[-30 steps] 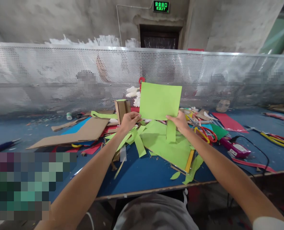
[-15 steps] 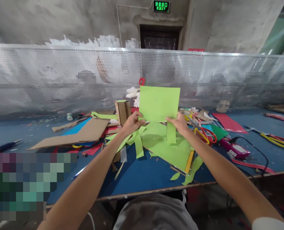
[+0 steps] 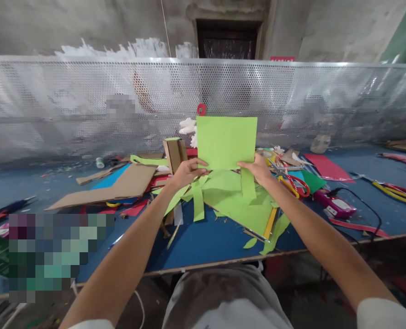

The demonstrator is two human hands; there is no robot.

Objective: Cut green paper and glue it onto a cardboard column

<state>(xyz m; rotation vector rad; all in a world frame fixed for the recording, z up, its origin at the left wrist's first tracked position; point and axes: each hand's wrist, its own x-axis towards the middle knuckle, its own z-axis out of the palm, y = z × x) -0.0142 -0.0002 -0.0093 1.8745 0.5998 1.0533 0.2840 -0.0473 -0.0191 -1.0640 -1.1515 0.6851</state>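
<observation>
I hold a light green paper sheet [image 3: 226,142] upright above the blue table [image 3: 203,240]. My left hand [image 3: 186,172] pinches its lower left corner. My right hand [image 3: 259,169] grips the lower right corner, and a narrow green strip [image 3: 248,183] hangs down from that hand. Below the sheet lies a pile of green paper pieces and strips [image 3: 235,201]. A small brown cardboard box [image 3: 174,154] stands just left of my left hand.
Red-and-yellow scissors [image 3: 294,185] and a pink glue gun [image 3: 333,205] with a black cable lie to the right. Flat cardboard pieces [image 3: 115,188] lie to the left. A perforated metal screen [image 3: 86,105] closes the table's far side. Yellow-handled scissors [image 3: 398,193] rest at far right.
The green sheet stays held in both hands and has been squared up a little. The camera has tilted down slightly.
</observation>
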